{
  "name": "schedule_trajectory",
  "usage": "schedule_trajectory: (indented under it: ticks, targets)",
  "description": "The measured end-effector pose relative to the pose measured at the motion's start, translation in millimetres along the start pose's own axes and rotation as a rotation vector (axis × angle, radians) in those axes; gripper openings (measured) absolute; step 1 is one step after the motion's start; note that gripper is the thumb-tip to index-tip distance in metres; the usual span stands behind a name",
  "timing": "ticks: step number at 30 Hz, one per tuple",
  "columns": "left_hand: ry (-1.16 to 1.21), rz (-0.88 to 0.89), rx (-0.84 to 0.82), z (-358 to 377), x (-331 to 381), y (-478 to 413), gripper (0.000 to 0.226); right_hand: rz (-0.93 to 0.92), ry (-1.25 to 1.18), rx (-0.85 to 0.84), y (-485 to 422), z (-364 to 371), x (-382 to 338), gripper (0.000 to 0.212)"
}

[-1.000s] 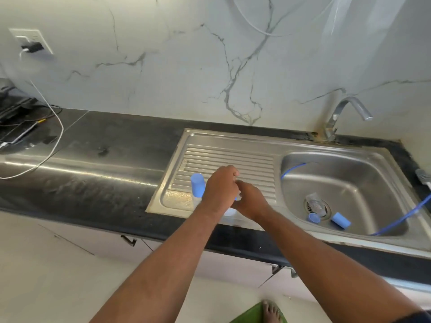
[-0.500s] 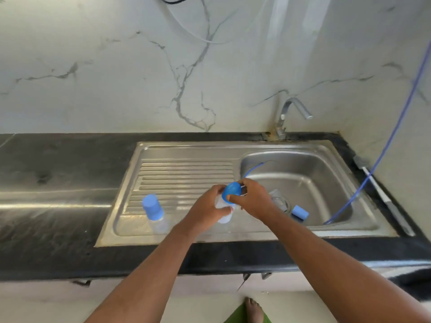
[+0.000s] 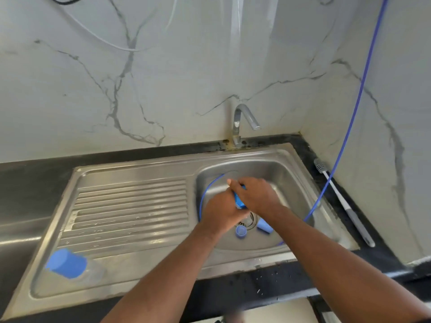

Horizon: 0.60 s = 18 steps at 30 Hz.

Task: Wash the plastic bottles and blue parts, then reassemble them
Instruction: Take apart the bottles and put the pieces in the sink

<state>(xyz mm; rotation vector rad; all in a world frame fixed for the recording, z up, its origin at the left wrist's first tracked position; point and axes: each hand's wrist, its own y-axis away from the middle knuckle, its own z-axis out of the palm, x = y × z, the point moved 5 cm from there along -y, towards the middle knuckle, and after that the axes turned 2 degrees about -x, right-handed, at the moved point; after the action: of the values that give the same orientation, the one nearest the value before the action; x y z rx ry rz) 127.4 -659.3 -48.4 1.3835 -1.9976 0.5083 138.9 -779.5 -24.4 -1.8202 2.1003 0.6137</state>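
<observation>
The person's hands have moved off the drainboard [image 3: 130, 206] and now sit over the basin [image 3: 286, 178], right above the drain. Half a second ago they held the same piece at the basin's near-left edge, and a second ago they were down on the drainboard beside the capped bottle [image 3: 70, 264].

The hands are together. The left hand [image 3: 222, 214] is curled round the bottle, which it hides almost completely. The right hand [image 3: 256, 197] grips the blue cap [image 3: 240, 202] on top of it, and only a strip of the cap shows between the two hands. The frame does not show whether the cap is being screwed on or twisted off.

The capped bottle is still on the drainboard's near-left corner, blurred, with its blue top on. It looks finished.

Two loose blue parts lie on the basin floor by the drain. A small cup [image 3: 241, 230] sits just beside a cylinder [image 3: 264, 226], both partly under the right forearm. A blue hose [image 3: 349, 113] drops from above into the basin. No water can be seen coming from the tap [image 3: 242, 122]. A brush [image 3: 345, 201] lies on the dark surface [image 3: 28, 183] along the right wall.

Bringing the bottle over the basin suggests work has started on the second bottle, either rinsing or fitting its parts. With two blue parts still loose, the task is probably about half done.
</observation>
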Motion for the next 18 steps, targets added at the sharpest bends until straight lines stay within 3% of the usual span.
schedule_trajectory:
  ticks: [2,4,9,13,18]
  targets:
    - [0.031,-0.037,-0.048,7.9,6.8,-15.2,0.041,-0.036,0.009,0.071,-9.0,-12.4,12.8,0.047]
    - [0.091,-0.062,-0.118,12.3,11.0,-28.9,0.026,-0.127,-0.019,0.106,-17.0,-21.1,23.9,0.044]
    - [0.256,-0.116,-0.288,18.6,19.1,-46.5,0.014,-0.317,-0.304,0.026,-42.4,-27.2,43.8,0.038]
    - [0.324,-0.133,-0.357,25.2,14.6,-49.9,0.015,-0.250,-0.486,-0.155,-58.0,-17.3,59.6,0.047]
    - [0.252,-0.241,-0.324,32.5,-20.6,-67.9,0.040,-0.062,-0.602,-0.183,-69.6,2.2,83.2,0.037]
